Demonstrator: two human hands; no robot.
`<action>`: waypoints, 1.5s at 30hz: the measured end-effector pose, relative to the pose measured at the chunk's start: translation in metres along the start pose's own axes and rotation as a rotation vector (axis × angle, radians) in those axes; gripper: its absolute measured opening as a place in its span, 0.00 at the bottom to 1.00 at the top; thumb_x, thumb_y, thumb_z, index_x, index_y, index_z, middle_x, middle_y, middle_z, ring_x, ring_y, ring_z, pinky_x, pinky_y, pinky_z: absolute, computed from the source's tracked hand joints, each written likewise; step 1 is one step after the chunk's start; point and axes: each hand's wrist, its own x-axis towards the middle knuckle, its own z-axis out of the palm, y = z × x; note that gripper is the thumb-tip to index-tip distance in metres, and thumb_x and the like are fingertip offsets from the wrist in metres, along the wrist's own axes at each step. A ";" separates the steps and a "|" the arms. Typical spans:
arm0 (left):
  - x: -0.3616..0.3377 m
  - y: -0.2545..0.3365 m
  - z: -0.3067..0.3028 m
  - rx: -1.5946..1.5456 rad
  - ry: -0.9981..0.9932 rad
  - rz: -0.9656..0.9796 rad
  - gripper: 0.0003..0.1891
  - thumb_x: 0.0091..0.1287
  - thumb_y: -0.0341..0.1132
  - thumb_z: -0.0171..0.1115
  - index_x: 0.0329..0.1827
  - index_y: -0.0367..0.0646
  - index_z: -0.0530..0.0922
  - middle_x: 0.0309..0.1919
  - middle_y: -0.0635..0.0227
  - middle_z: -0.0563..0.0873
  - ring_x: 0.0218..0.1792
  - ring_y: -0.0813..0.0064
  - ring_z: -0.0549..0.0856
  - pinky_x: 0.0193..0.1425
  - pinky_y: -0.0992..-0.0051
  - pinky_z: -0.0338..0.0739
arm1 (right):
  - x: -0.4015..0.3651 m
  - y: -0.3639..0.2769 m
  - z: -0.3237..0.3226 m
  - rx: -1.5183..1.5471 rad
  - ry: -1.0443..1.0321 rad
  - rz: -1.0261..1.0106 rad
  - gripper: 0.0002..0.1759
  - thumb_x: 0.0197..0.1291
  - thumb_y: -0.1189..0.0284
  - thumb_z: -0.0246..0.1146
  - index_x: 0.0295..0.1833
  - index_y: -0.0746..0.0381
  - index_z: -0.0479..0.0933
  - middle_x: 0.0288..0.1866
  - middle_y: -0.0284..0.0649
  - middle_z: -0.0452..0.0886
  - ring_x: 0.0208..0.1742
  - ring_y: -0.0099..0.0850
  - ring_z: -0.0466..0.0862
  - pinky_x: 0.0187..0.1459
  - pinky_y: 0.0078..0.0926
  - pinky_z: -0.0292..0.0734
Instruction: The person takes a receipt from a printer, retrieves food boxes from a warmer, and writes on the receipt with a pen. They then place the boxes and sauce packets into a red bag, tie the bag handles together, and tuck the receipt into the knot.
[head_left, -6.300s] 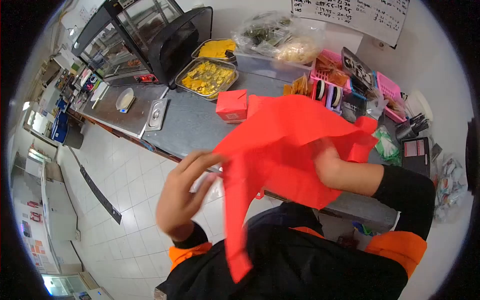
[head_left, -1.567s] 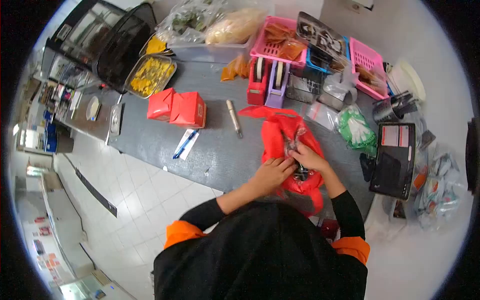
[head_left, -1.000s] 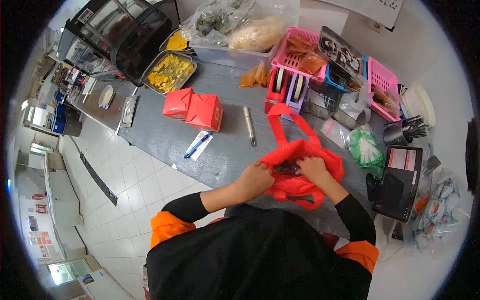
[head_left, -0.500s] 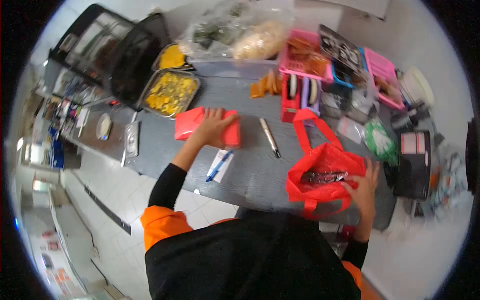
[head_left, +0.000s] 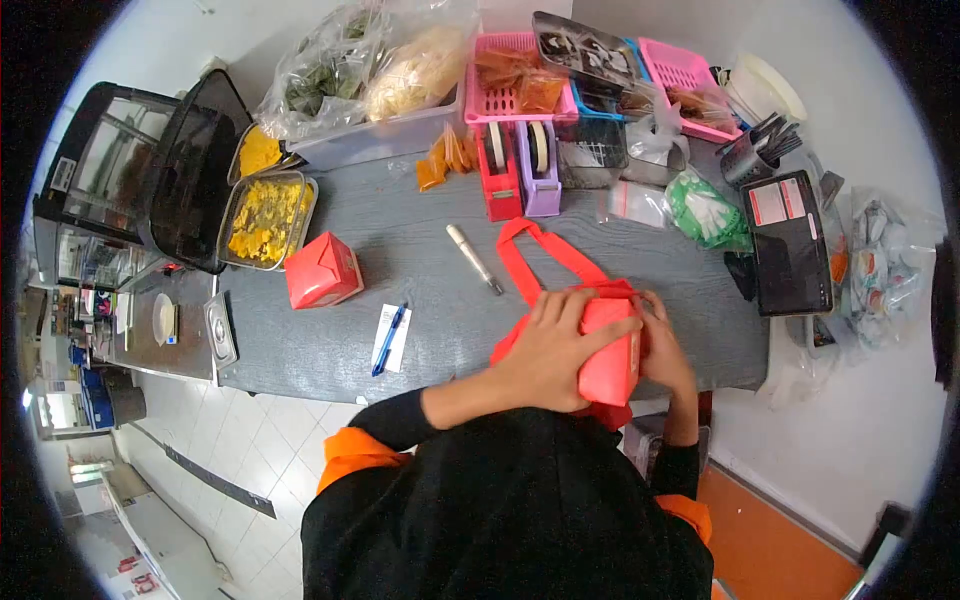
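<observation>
A red food box [head_left: 612, 352] is gripped from above by my left hand [head_left: 552, 345], with the thumb across its near face. The box sits at the opening of a red tote bag [head_left: 512, 338], which is largely covered by the hand and box. My right hand [head_left: 665, 345] is curled at the bag's right edge, close beside the box; its fingertips are partly hidden. One bag handle [head_left: 550, 250] loops out onto the dark table. A second red box [head_left: 323, 272] stands at the left, beyond a blue pen [head_left: 390, 340] lying on a white slip.
A marker [head_left: 474, 260] lies mid-table, with red and purple tape dispensers [head_left: 541, 170] behind it. Trays of yellow food [head_left: 268, 225] stand at the left beside a black-framed case. Pink baskets [head_left: 690, 85], a utensil holder and a tablet [head_left: 790, 245] line the back and right.
My left hand has lifted a red box from the left side and carried it right to the bag. Another red box remains there. My right hand stays at the bag's edge.
</observation>
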 end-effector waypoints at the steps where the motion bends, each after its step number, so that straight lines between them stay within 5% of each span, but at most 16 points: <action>1: 0.001 -0.004 0.020 0.054 -0.001 -0.068 0.42 0.27 0.43 0.68 0.54 0.57 0.64 0.48 0.50 0.63 0.49 0.50 0.63 0.51 0.56 0.58 | -0.004 -0.005 -0.010 -0.021 -0.069 0.048 0.41 0.32 0.76 0.63 0.58 0.65 0.57 0.60 0.49 0.54 0.62 0.42 0.54 0.60 0.31 0.51; 6: -0.004 -0.020 0.035 0.334 -0.064 -0.244 0.41 0.30 0.41 0.66 0.55 0.59 0.63 0.48 0.49 0.63 0.49 0.49 0.63 0.52 0.54 0.58 | -0.010 -0.006 -0.035 0.101 0.037 -0.082 0.40 0.27 0.81 0.60 0.56 0.63 0.61 0.59 0.42 0.55 0.58 0.35 0.60 0.56 0.28 0.59; 10: -0.010 -0.017 0.016 0.479 -0.158 -0.390 0.42 0.29 0.40 0.66 0.57 0.59 0.61 0.49 0.48 0.63 0.51 0.47 0.62 0.54 0.51 0.54 | 0.001 -0.039 -0.038 0.373 0.271 0.327 0.31 0.31 0.84 0.55 0.51 0.59 0.69 0.55 0.41 0.60 0.50 0.38 0.65 0.54 0.34 0.59; 12: -0.018 -0.028 0.019 0.461 -0.169 -0.411 0.43 0.29 0.40 0.66 0.57 0.59 0.60 0.50 0.47 0.62 0.52 0.47 0.61 0.54 0.51 0.54 | 0.006 -0.035 -0.027 -0.307 0.140 -0.217 0.26 0.34 0.82 0.57 0.46 0.56 0.73 0.54 0.43 0.61 0.49 0.42 0.68 0.51 0.37 0.63; 15: -0.024 -0.025 0.025 0.466 -0.120 -0.395 0.45 0.28 0.42 0.68 0.58 0.61 0.60 0.50 0.48 0.62 0.52 0.48 0.61 0.54 0.50 0.54 | 0.016 -0.051 -0.010 -0.358 0.103 -0.278 0.20 0.35 0.83 0.55 0.40 0.57 0.76 0.52 0.45 0.63 0.48 0.45 0.69 0.50 0.36 0.64; 16: -0.025 -0.019 0.028 0.478 -0.133 -0.394 0.45 0.28 0.43 0.68 0.57 0.61 0.60 0.50 0.48 0.62 0.52 0.48 0.61 0.54 0.50 0.54 | 0.021 -0.047 -0.005 -0.353 0.100 -0.278 0.20 0.35 0.83 0.55 0.40 0.57 0.76 0.52 0.45 0.63 0.48 0.45 0.69 0.50 0.36 0.64; 18: -0.025 -0.011 0.038 0.438 -0.073 -0.385 0.44 0.26 0.43 0.69 0.56 0.62 0.62 0.50 0.50 0.64 0.51 0.50 0.63 0.54 0.50 0.55 | 0.042 -0.026 0.011 -0.192 -0.341 0.165 0.20 0.34 0.85 0.53 0.38 0.59 0.76 0.53 0.50 0.64 0.53 0.45 0.64 0.53 0.34 0.60; 22: -0.038 -0.013 0.087 0.675 0.127 -0.186 0.27 0.45 0.43 0.55 0.53 0.64 0.65 0.49 0.54 0.66 0.48 0.54 0.67 0.50 0.51 0.59 | 0.068 -0.015 0.034 0.002 -0.084 -0.037 0.20 0.34 0.87 0.51 0.38 0.64 0.74 0.49 0.51 0.67 0.52 0.47 0.64 0.53 0.34 0.60; 24: -0.044 -0.010 0.094 0.632 0.076 -0.201 0.22 0.51 0.43 0.47 0.53 0.64 0.66 0.49 0.52 0.66 0.47 0.53 0.67 0.49 0.51 0.60 | 0.069 -0.026 0.033 -0.232 0.024 -0.139 0.20 0.34 0.88 0.50 0.40 0.68 0.72 0.47 0.49 0.69 0.48 0.46 0.67 0.50 0.34 0.63; 28: -0.041 -0.014 0.037 0.479 -0.054 -0.500 0.36 0.35 0.43 0.64 0.54 0.59 0.65 0.47 0.52 0.66 0.46 0.54 0.66 0.51 0.57 0.60 | 0.051 -0.037 -0.003 -0.310 0.260 -0.168 0.21 0.34 0.89 0.49 0.40 0.69 0.71 0.48 0.48 0.68 0.46 0.45 0.67 0.48 0.34 0.63; 29: -0.040 -0.022 0.023 0.478 -0.065 -0.496 0.44 0.24 0.42 0.68 0.55 0.58 0.63 0.46 0.53 0.65 0.46 0.54 0.65 0.51 0.58 0.60 | 0.045 -0.041 -0.004 -0.358 0.253 -0.172 0.21 0.33 0.90 0.49 0.40 0.69 0.71 0.49 0.47 0.68 0.46 0.44 0.67 0.48 0.34 0.63; 34: -0.035 -0.042 0.013 0.573 -0.126 -0.580 0.45 0.26 0.44 0.68 0.56 0.54 0.62 0.46 0.52 0.65 0.46 0.55 0.65 0.52 0.59 0.58 | 0.035 -0.048 0.023 -0.163 -0.034 -0.014 0.24 0.38 0.83 0.57 0.48 0.67 0.67 0.57 0.49 0.60 0.55 0.47 0.63 0.54 0.31 0.60; 36: -0.031 -0.044 0.014 0.415 0.048 -0.585 0.45 0.29 0.52 0.69 0.56 0.49 0.62 0.48 0.48 0.63 0.47 0.49 0.64 0.50 0.56 0.58 | 0.039 -0.053 0.027 -0.204 -0.155 0.028 0.27 0.40 0.78 0.60 0.50 0.67 0.64 0.59 0.52 0.54 0.58 0.48 0.60 0.56 0.30 0.59; 40: -0.040 -0.049 0.015 0.375 0.248 -0.379 0.39 0.36 0.52 0.66 0.53 0.44 0.65 0.49 0.51 0.64 0.51 0.51 0.63 0.54 0.56 0.57 | 0.051 -0.054 0.021 -0.194 -0.068 0.008 0.24 0.42 0.76 0.59 0.50 0.66 0.65 0.59 0.52 0.55 0.56 0.47 0.62 0.54 0.32 0.60; 42: -0.053 -0.060 -0.008 -0.053 0.231 0.017 0.31 0.43 0.50 0.64 0.49 0.43 0.68 0.49 0.56 0.67 0.52 0.56 0.66 0.52 0.59 0.60 | 0.057 -0.056 0.017 -0.177 -0.013 -0.027 0.24 0.43 0.74 0.58 0.50 0.64 0.65 0.59 0.51 0.55 0.55 0.46 0.63 0.53 0.33 0.62; 45: -0.085 -0.102 -0.085 0.178 0.211 -0.028 0.29 0.39 0.43 0.67 0.47 0.43 0.70 0.46 0.60 0.71 0.47 0.62 0.71 0.52 0.63 0.62 | 0.057 -0.066 0.005 -0.203 -0.082 0.003 0.22 0.45 0.75 0.57 0.49 0.64 0.66 0.58 0.51 0.56 0.54 0.46 0.65 0.52 0.33 0.62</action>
